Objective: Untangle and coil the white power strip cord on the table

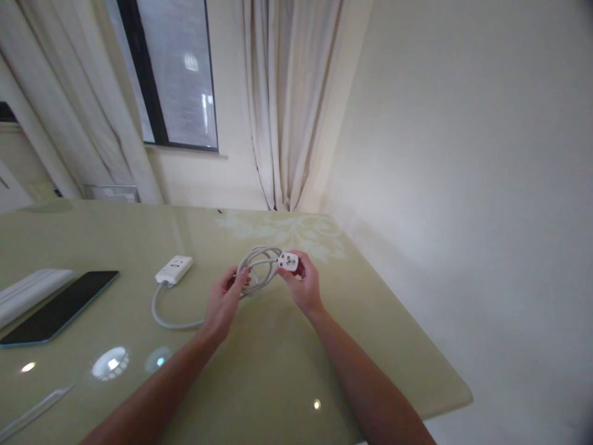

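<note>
Tabletop: glossy, pale green; a whitish leafy pattern by its far right corner; round light reflections toward the near edge
Left edge: a flat black slab – blue-rimmed, lying aslant; a long white bar just beside it
Far edge: one small dark piece; beyond it, a dark-framed window between cream curtains
Right edge: a plain pale wall alongside
</note>
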### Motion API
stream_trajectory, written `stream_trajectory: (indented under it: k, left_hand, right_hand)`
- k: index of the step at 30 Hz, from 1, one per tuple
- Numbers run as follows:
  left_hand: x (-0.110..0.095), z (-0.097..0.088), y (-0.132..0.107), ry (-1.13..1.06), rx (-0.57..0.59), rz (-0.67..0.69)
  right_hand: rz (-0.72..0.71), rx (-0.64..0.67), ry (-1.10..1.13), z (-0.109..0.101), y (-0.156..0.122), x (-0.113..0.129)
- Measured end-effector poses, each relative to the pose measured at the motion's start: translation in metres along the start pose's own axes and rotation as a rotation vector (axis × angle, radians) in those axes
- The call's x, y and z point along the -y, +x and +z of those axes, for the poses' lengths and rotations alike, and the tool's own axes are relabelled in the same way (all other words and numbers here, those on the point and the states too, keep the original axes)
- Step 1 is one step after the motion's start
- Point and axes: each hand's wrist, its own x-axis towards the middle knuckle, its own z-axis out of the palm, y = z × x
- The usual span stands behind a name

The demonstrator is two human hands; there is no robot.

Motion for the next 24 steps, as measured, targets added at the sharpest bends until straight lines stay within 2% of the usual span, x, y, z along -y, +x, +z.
stream_trajectory:
  k: [1,3,6,8,14,17,19,21,24]
  left_hand:
    - [0.001,0.0,0.0,0.005,-0.034,0.018]
    - [0.002,0.002,-0.001,0.06,-0.085,0.137]
    - [-0.001,0.004,-0.006,0.162,-0.075,0.336]
    - [-0.002,0.005,-0.011,0.223,-0.063,0.417]
    - [0.0,0.005,-0.021,0.587,-0.193,0.673]
    - [-0.001,0.004,-0.025,0.691,-0.172,0.815]
    - [-0.004,0.003,-0.027,0.715,-0.116,0.887]
    - [-0.007,0.001,-0.027,0.669,-0.026,0.884]
    - [-0.008,0.001,-0.024,0.519,0.056,0.664]
  right_hand:
    - [-0.015,0.025,-0.056,-0.001,-0.002,-0.001]
    - [-0.042,0.062,-0.133,0.0,-0.004,-0.003]
    - [-0.042,0.152,-0.179,0.006,-0.008,-0.006]
    - [0.0,0.193,-0.154,0.011,-0.011,-0.008]
    - [0.134,0.242,-0.056,0.021,-0.018,-0.018]
    - [0.221,0.289,0.023,0.024,-0.021,-0.023]
    - [0.292,0.32,0.092,0.026,-0.023,-0.025]
    - [0.352,0.329,0.171,0.028,-0.025,-0.025]
    - [0.448,0.258,0.307,0.032,-0.026,-0.023]
